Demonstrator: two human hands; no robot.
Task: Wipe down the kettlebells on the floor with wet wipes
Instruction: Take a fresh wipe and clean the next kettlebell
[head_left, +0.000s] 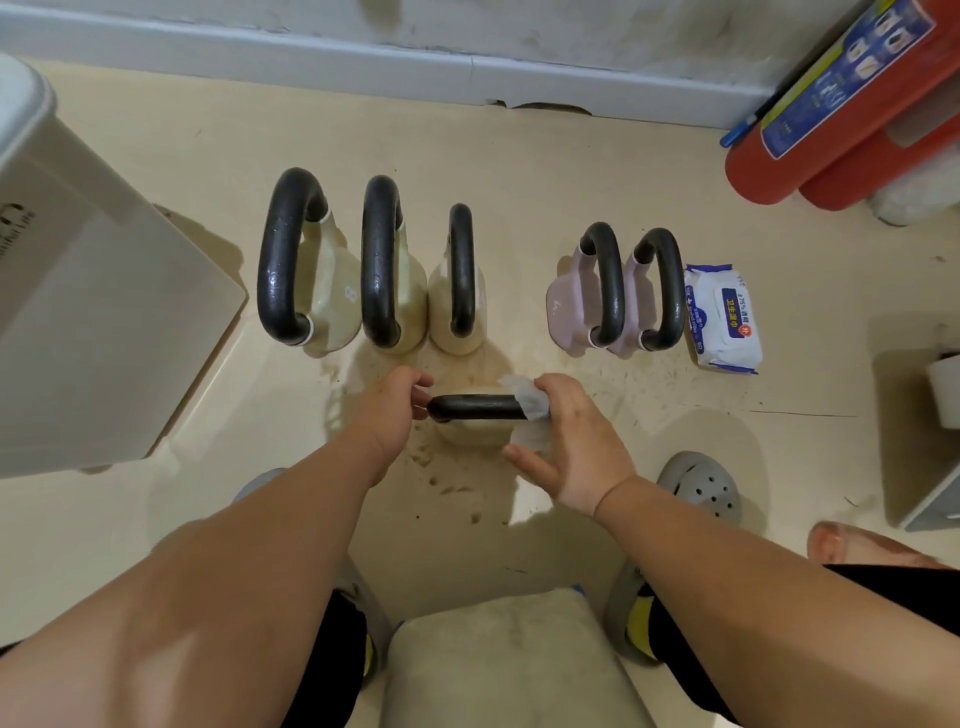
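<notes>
I count 6 kettlebells on the floor (519, 171): 3 cream kettlebells (382, 260) in a row, 2 pink kettlebells (563, 306) right of them, and 1 nearer kettlebell (475, 408) in front of me. 1 wipes pack (722, 317) lies beside the pink pair. My left hand (395, 410) grips the near handle's left end; my right hand (571, 441) clasps 1 wet wipe (530, 402) around its right end.
</notes>
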